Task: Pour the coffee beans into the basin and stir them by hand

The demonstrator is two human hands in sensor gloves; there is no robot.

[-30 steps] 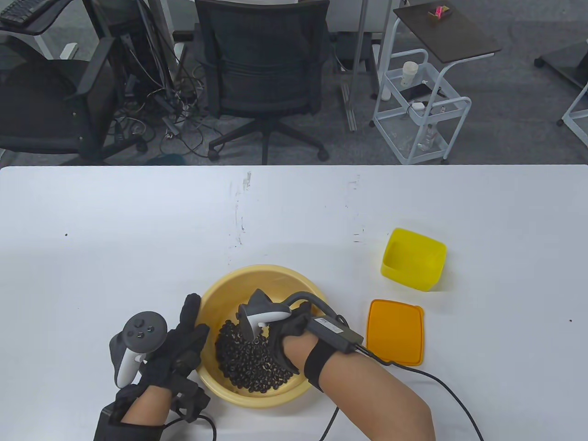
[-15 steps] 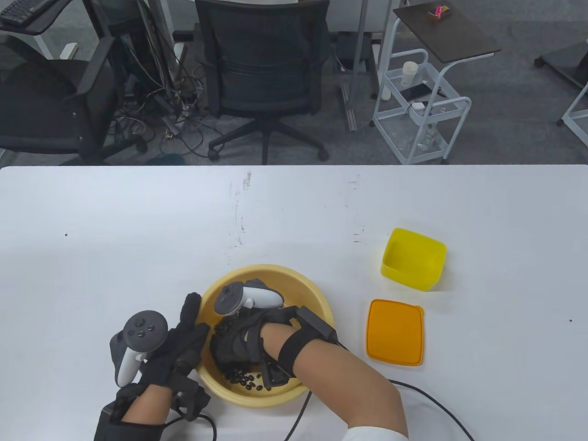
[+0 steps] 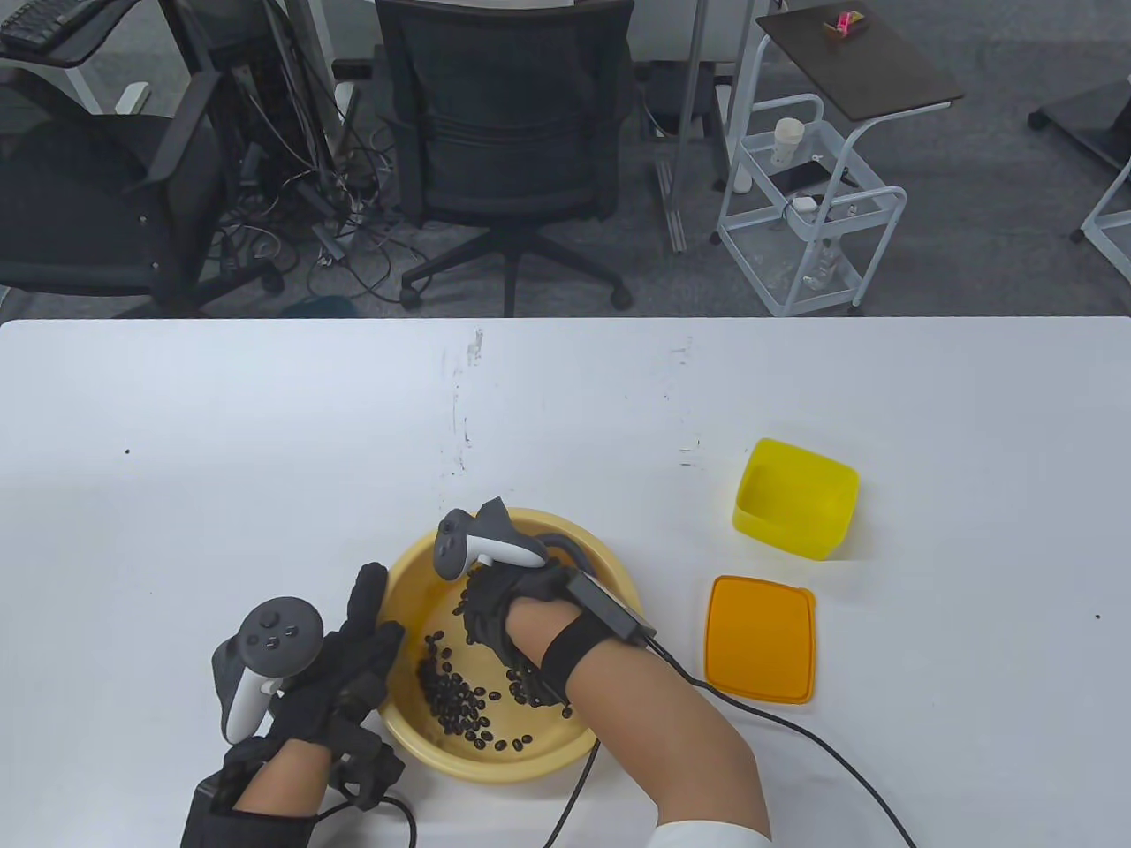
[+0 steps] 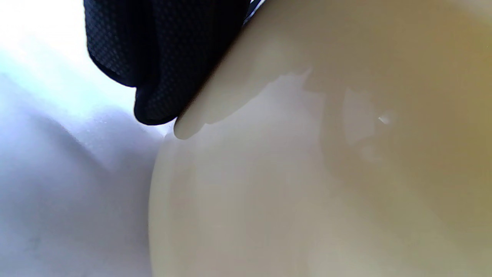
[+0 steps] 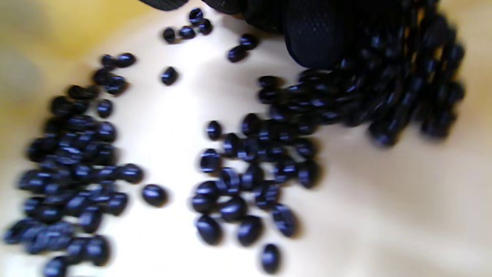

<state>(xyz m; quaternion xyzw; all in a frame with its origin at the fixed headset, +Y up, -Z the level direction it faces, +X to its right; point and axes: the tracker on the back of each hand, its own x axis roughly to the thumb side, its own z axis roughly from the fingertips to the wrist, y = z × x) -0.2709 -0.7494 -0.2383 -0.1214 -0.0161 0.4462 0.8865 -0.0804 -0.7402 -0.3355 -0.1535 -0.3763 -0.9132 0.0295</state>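
Observation:
A pale yellow round basin (image 3: pixel 413 565) stands near the table's front edge with dark coffee beans (image 3: pixel 455 693) scattered over its floor. My right hand (image 3: pixel 490 609) reaches down into the basin's far half, its gloved fingers (image 5: pixel 315 38) touching a bunch of beans (image 5: pixel 250 173) on the basin floor (image 5: pixel 384 211). My left hand (image 3: pixel 358 640) lies against the basin's left side, fingers straight along the outer wall and thumb at the rim. In the left wrist view a gloved finger (image 4: pixel 161 57) presses against the basin wall (image 4: pixel 307 173).
An empty yellow container (image 3: pixel 795 499) stands to the right of the basin, with its orange lid (image 3: pixel 760 638) lying flat in front of it. A black cable (image 3: pixel 778 715) trails from my right wrist over the white table (image 3: pixel 265 442). Office chairs stand beyond the far edge.
My right hand swept through the beans to the basin's near left, then back to its far half. The heap of beans is now spread into loose patches. The left hand stayed put.

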